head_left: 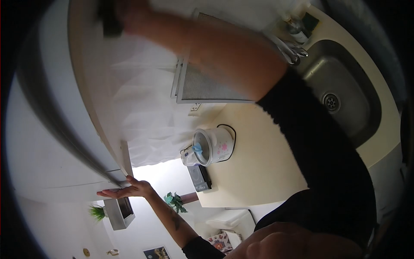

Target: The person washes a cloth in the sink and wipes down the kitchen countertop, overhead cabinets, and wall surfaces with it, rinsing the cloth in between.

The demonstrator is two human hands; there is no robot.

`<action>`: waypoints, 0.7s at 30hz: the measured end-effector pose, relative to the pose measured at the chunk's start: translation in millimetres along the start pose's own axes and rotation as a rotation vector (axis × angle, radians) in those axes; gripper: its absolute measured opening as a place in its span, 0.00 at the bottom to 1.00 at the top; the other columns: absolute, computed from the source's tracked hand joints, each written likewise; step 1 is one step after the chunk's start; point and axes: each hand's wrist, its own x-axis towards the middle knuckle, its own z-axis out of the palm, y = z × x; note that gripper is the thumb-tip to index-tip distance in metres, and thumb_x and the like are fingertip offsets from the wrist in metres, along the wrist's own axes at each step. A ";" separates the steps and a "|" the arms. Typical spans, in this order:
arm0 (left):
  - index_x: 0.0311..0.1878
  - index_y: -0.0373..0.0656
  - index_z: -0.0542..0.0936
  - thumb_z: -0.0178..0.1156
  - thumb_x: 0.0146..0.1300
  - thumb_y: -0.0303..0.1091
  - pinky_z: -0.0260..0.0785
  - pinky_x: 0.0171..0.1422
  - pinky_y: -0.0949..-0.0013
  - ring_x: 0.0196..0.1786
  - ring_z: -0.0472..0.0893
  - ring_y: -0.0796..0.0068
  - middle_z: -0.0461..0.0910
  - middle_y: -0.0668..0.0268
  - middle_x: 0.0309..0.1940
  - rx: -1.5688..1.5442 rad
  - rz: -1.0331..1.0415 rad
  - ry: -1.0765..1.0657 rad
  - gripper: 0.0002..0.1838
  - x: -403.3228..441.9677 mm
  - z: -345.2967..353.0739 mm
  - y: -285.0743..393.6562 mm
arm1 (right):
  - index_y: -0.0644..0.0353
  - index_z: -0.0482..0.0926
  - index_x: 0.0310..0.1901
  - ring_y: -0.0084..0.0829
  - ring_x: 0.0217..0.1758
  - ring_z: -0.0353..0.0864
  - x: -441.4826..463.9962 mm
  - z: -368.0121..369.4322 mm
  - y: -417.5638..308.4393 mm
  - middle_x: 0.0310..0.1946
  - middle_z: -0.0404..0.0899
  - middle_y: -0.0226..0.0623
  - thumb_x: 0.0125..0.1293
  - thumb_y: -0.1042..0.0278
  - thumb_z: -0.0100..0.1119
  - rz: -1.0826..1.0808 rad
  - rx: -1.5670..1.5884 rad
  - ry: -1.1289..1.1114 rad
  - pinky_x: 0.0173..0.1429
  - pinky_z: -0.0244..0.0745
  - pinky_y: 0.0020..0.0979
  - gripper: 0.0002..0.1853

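Note:
My right hand [133,17] is raised at the top of the view, blurred by motion. Its fingers are closed around a dark, block-shaped pad [111,19], whose exact kind I cannot make out. The pad is close to the pale surface of an overhead cabinet [88,64]; whether they touch is unclear. Lower down, my left hand [133,190] reaches up to the cabinet's far corner. Its fingers are stretched out, with the thumb apart from them near the corner edge. Both arms wear black sleeves, and the right forearm crosses in front of mesh screens [211,84].
On the cream counter [254,164] stand a white flowered cooker [221,144] with a black cord and a dark cooktop [199,178]. A steel sink [345,86], a tap [297,52] and a bottle [297,32] lie to the right. A grey planter [118,218] hangs beyond my left hand.

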 end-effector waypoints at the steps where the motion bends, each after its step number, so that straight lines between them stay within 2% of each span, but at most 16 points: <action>1: 0.72 0.47 0.47 0.48 0.67 0.56 0.37 0.75 0.40 0.76 0.39 0.51 0.40 0.53 0.73 0.012 0.013 -0.011 0.38 -0.5 -1.9 -1.1 | 0.64 0.70 0.53 0.42 0.46 0.75 -30.3 16.3 2.5 0.44 0.76 0.48 0.65 0.70 0.45 0.132 0.095 0.018 0.50 0.72 0.39 0.16; 3: 0.72 0.46 0.46 0.48 0.67 0.55 0.35 0.75 0.40 0.76 0.39 0.51 0.40 0.53 0.73 0.013 0.019 -0.011 0.38 -0.3 0.8 -0.9 | 0.66 0.71 0.53 0.47 0.57 0.73 -92.3 48.6 5.6 0.53 0.74 0.54 0.64 0.68 0.45 0.392 0.299 0.096 0.61 0.67 0.40 0.18; 4: 0.72 0.46 0.46 0.48 0.67 0.55 0.36 0.75 0.40 0.76 0.39 0.51 0.40 0.53 0.73 0.009 0.015 -0.013 0.39 -0.5 0.0 -1.0 | 0.64 0.68 0.58 0.48 0.59 0.72 -113.1 56.1 9.8 0.54 0.73 0.55 0.63 0.68 0.45 0.549 0.264 -0.020 0.63 0.66 0.40 0.22; 5: 0.72 0.46 0.46 0.48 0.67 0.55 0.36 0.75 0.40 0.76 0.39 0.51 0.40 0.53 0.73 0.015 0.009 -0.017 0.39 -1.0 -0.4 -0.8 | 0.63 0.68 0.58 0.47 0.58 0.73 -122.0 78.3 36.6 0.54 0.73 0.56 0.64 0.69 0.44 0.636 0.227 -0.141 0.60 0.68 0.42 0.20; 6: 0.72 0.46 0.46 0.48 0.67 0.55 0.36 0.75 0.40 0.76 0.39 0.51 0.40 0.53 0.73 0.007 0.009 -0.014 0.39 -0.6 -1.1 0.6 | 0.63 0.68 0.58 0.44 0.52 0.77 -129.5 90.7 48.7 0.54 0.73 0.54 0.65 0.70 0.43 0.777 0.392 -0.198 0.56 0.71 0.43 0.20; 8: 0.72 0.46 0.45 0.48 0.67 0.56 0.37 0.75 0.40 0.76 0.39 0.51 0.39 0.53 0.74 0.019 -0.002 -0.022 0.39 0.6 -0.9 3.3 | 0.65 0.74 0.49 0.41 0.45 0.79 -117.9 82.4 36.9 0.44 0.77 0.52 0.65 0.71 0.44 0.882 0.529 -0.117 0.48 0.74 0.43 0.14; 9: 0.72 0.46 0.45 0.48 0.67 0.56 0.37 0.75 0.40 0.76 0.38 0.50 0.38 0.53 0.74 0.029 0.003 -0.018 0.39 -0.8 -0.9 -0.1 | 0.65 0.74 0.49 0.41 0.45 0.79 -103.4 74.2 33.6 0.44 0.77 0.52 0.65 0.71 0.44 0.871 0.524 -0.116 0.48 0.74 0.43 0.14; 10: 0.72 0.46 0.45 0.48 0.67 0.56 0.37 0.75 0.40 0.76 0.38 0.50 0.38 0.53 0.74 0.021 0.000 -0.007 0.39 -1.4 -0.8 -0.3 | 0.62 0.78 0.39 0.41 0.39 0.80 -77.2 63.0 38.0 0.35 0.79 0.48 0.63 0.71 0.47 0.730 0.578 -0.116 0.41 0.76 0.42 0.10; 12: 0.72 0.46 0.45 0.47 0.67 0.57 0.36 0.76 0.40 0.76 0.38 0.50 0.38 0.53 0.74 0.025 -0.018 -0.012 0.39 -0.3 0.0 3.4 | 0.59 0.82 0.30 0.40 0.33 0.81 1.0 27.2 54.2 0.25 0.81 0.44 0.60 0.71 0.50 0.578 0.623 -0.115 0.34 0.77 0.41 0.09; 16: 0.72 0.46 0.45 0.46 0.67 0.58 0.38 0.75 0.40 0.76 0.40 0.50 0.39 0.52 0.74 0.044 -0.006 0.009 0.40 0.3 1.7 4.8 | 0.59 0.79 0.37 0.39 0.36 0.80 74.4 -38.8 -10.8 0.31 0.80 0.45 0.60 0.71 0.51 0.309 0.443 0.066 0.40 0.76 0.39 0.08; 17: 0.72 0.49 0.45 0.46 0.68 0.55 0.40 0.76 0.43 0.75 0.43 0.51 0.40 0.53 0.73 0.053 0.021 0.014 0.37 -0.2 2.0 0.3 | 0.59 0.78 0.39 0.39 0.37 0.80 79.9 -49.3 -31.3 0.32 0.80 0.45 0.60 0.71 0.51 0.236 0.362 0.122 0.41 0.76 0.38 0.08; 21: 0.72 0.49 0.44 0.47 0.67 0.56 0.39 0.76 0.42 0.76 0.42 0.51 0.40 0.54 0.73 0.050 -0.012 0.010 0.38 0.3 1.5 2.7 | 0.60 0.75 0.47 0.38 0.41 0.79 37.6 -67.7 -93.7 0.37 0.79 0.45 0.60 0.70 0.51 -0.027 0.081 0.240 0.48 0.75 0.36 0.13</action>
